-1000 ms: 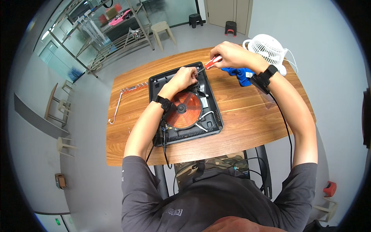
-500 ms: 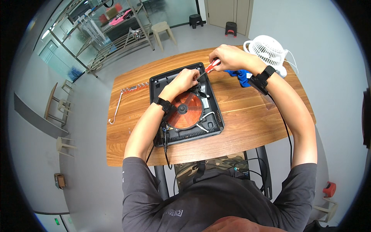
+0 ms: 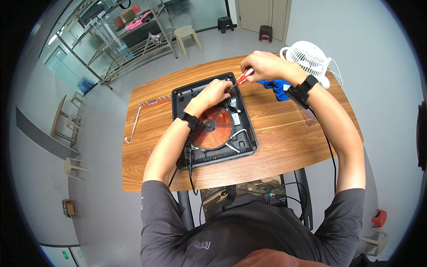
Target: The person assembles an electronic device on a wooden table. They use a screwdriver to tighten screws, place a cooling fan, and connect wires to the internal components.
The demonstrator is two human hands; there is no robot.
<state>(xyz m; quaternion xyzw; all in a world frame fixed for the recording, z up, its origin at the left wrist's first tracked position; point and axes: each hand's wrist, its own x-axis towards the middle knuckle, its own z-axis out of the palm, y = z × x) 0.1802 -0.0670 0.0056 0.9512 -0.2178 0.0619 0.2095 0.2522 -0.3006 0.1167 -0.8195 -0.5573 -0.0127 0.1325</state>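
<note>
An opened induction cooker (image 3: 247, 129) lies on the wooden table, its black casing showing a round copper coil (image 3: 212, 129) with a dark centre. My right hand (image 3: 262, 66) is closed around the red-and-white handle of a screwdriver (image 3: 243, 79), above the casing's far right corner. The thin shaft slants down and left to the fingertips of my left hand (image 3: 215, 92). That hand is bent into a pinch over the far part of the casing. What lies between its fingertips, and the shaft's tip, I cannot make out.
Behind my right forearm are a white fan (image 3: 307, 58) and a blue cloth (image 3: 279, 89). On the table's left lie a white hooked rod (image 3: 133, 127) and a strip of small metal parts (image 3: 155, 101). A black cord (image 3: 191, 173) hangs over the near edge.
My left hand has shifted very slightly to the right by the screwdriver shaft. My right hand keeps its hold on the handle in nearly the same place.
</note>
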